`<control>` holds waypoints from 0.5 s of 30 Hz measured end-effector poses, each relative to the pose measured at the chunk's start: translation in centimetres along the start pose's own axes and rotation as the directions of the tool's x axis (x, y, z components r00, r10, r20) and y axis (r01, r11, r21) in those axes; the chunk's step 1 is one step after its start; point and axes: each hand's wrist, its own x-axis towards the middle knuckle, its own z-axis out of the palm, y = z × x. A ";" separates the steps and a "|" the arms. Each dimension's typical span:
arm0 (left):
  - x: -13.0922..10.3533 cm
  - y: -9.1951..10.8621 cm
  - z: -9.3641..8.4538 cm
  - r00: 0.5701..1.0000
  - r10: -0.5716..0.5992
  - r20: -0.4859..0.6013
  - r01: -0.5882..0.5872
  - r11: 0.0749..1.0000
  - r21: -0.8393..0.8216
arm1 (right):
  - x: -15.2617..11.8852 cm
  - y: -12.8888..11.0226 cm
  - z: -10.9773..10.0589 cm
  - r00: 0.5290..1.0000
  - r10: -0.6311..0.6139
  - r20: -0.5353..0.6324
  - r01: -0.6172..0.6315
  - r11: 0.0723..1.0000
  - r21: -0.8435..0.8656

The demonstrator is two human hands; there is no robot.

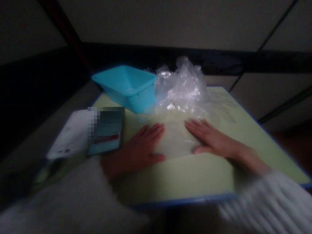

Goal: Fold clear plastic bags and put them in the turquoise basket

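A clear plastic bag (176,141) lies flat on the yellow table (185,178) between my hands. My left hand (145,146) rests on its left side, palm down, fingers stretched out and thumb apart. On the right side my right hand (203,136) lies flat too, its fingers extended over the plastic. Neither hand grips anything. Just beyond them sits a crumpled heap of clear plastic bags (185,86). The picture is dim and somewhat blurred, so the flat bag's edges are hard to make out.
A turquoise plastic basin (143,96) stands at the table's back left. Left of my left hand lies a partly pixelated box or book (107,146), beside a white sheet or packet (70,133). The table has a blue edge. A wall (161,26) rises behind.
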 end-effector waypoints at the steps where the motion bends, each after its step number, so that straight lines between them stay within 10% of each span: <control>1: 0.0 -0.2 0.1 1.000 0.006 0.004 -0.006 1.000 0.016 | -0.1 0.2 -0.1 1.000 -0.008 0.012 0.008 1.000 -0.005; 15: -0.5 -0.5 -0.6 0.994 0.107 -0.023 -0.106 0.994 0.016 | -1.1 0.0 -1.3 1.000 -0.021 -0.005 0.021 0.999 0.046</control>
